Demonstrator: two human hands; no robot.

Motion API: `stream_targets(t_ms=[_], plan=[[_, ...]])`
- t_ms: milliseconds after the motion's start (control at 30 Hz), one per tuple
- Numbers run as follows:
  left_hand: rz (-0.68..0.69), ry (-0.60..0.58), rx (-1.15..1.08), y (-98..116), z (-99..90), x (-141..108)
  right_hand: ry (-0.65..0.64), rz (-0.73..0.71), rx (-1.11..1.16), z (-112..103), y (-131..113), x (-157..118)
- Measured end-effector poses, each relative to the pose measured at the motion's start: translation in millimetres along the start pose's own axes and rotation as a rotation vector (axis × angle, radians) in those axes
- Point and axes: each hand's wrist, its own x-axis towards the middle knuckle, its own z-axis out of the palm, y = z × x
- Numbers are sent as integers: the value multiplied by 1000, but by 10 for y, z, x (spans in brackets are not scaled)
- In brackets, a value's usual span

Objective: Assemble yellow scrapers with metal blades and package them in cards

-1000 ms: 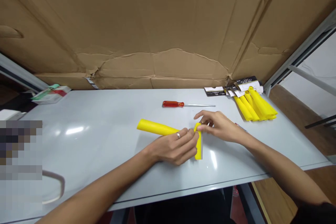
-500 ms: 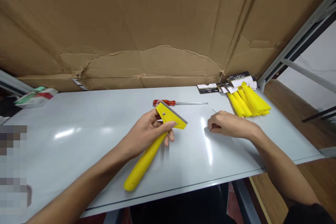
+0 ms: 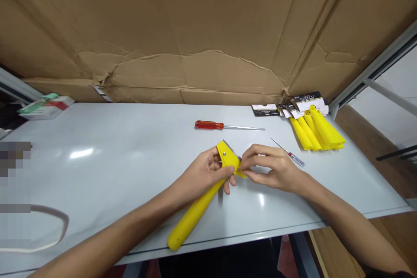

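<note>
A yellow scraper [image 3: 197,208] with a long round handle is in my left hand [image 3: 206,169], which is closed around the neck just below the head. The head carries a metal blade along its upper edge and two small screws [image 3: 224,154]. My right hand [image 3: 275,167] has its thumb and forefinger pinched together at the right corner of the head, by the lower screw. Whatever lies between those fingertips is too small to make out. A small screwdriver [image 3: 296,159] with a clear and red handle lies just behind my right hand.
A larger red-handled screwdriver [image 3: 209,125] lies further back on the white table [image 3: 130,139]. Several yellow handles [image 3: 325,132] with black and white cards [image 3: 308,100] are piled at the back right. A small box [image 3: 48,107] stands back left, and cardboard [image 3: 182,30] rises behind.
My right hand has let go of the small screwdriver, which now lies on the table, and has moved left to the scraper head. The scraper sits slightly further right in view.
</note>
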Motion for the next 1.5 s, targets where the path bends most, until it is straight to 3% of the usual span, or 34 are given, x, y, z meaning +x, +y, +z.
stream_targets(t_ms=[333, 1033, 1500], plan=[[73, 73, -20, -6, 44, -19, 146, 51, -89, 134, 1, -45], [60, 125, 22, 43, 85, -34, 307, 212, 24, 258, -70, -51], [95, 121, 47, 59, 106, -68, 339, 122, -52, 279, -124, -80]])
